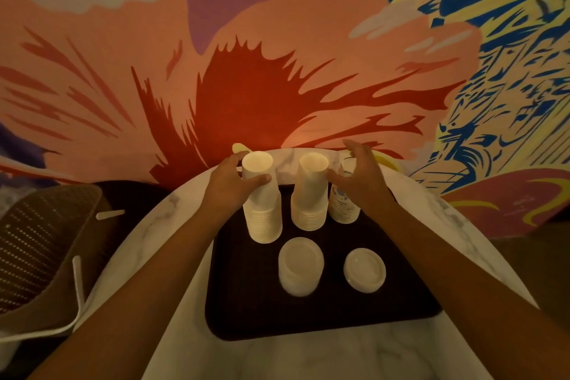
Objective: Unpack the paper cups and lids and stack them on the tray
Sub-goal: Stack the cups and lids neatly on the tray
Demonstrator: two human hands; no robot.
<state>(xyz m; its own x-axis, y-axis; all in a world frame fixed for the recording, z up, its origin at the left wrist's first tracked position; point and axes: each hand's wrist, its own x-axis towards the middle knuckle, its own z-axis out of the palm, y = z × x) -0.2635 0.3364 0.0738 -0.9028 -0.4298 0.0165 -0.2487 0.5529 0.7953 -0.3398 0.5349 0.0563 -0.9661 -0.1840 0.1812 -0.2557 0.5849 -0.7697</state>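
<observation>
Cups stand in three upside-down stacks along the far half of the tray (pixel 246 318), which lies on the marble table (pixel 308 358).

Risks, left to right:
- **Left stack** (pixel 262 213): tallest of the three. The left hand (pixel 229 185) grasps it high up, thumb across the front, fingers round the back. My read is that a shove or a quick let-go at that height could tip it off the tray's left side or into its neighbour.
- **Middle stack** (pixel 310 194): stands free, near the left one. If either falls, it likely takes the other with it.
- **Printed stack** (pixel 344 210): shorter, just beside the middle one, partly hidden by the right hand (pixel 364 182). That hand is spread and relaxed, grasping nothing that shows. Its thumb points at the middle stack, and I can't tell if it touches either stack. A careless sweep there could knock both.
- Light is dim, so rims and gaps are easy to misjudge.

Containers:
- **Wicker chair** (pixel 40 244): far left beside the table, too dark to tell what is on it.
- **Cups**: all nested, mouths down, bases up, so nothing is in them but other cups.
- **Tray**: holds everything, with the three cup stacks at the back and two lid piles in front. The taller lid pile (pixel 300 267) is front left and the lower lid pile (pixel 364 270) front right, apart from each other and from the cups.
- No wrapping shows on the tray. Stacking looks close to finished.
</observation>
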